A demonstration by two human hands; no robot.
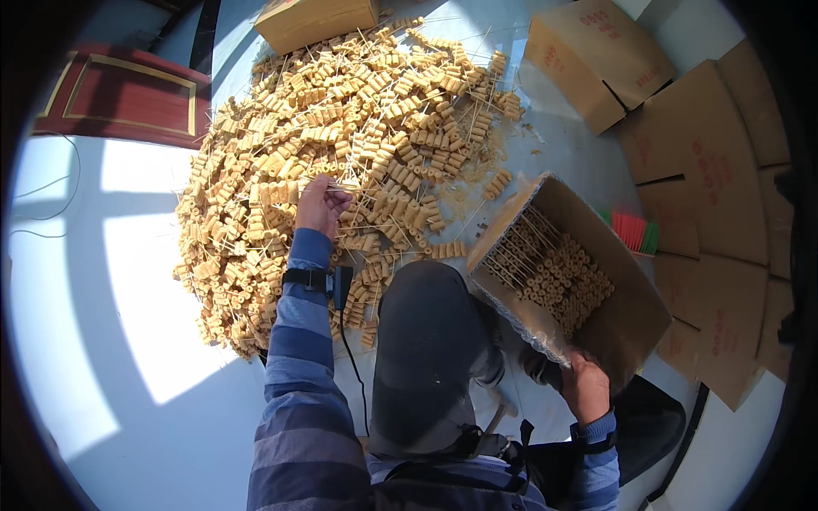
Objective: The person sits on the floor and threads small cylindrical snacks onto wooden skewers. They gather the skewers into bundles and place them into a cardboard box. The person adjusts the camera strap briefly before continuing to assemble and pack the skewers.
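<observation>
A big heap of skewers (pixel 256 221), thin sticks threaded with golden-brown ribbed rolls, lies on the floor in front of me. Over its middle my left hand (pixel 322 207) is closed, pinching the thin sticks of skewers (pixel 349 185); how many it holds is hard to tell. To my right an open cardboard box (pixel 626 319) stands tilted, with rows of packed skewers (pixel 567 277) inside, sticks toward the far left side. My right hand (pixel 586 389) grips the near rim of this box, where clear plastic lining (pixel 545 339) shows.
Flattened cardboard cartons (pixel 716 170) lean and overlap at the right. Another carton (pixel 596 60) stands at the far right, and one (pixel 319 21) behind the heap. Red and green sticks (pixel 635 232) lie beyond the box. A dark red panel (pixel 128 98) is at the far left.
</observation>
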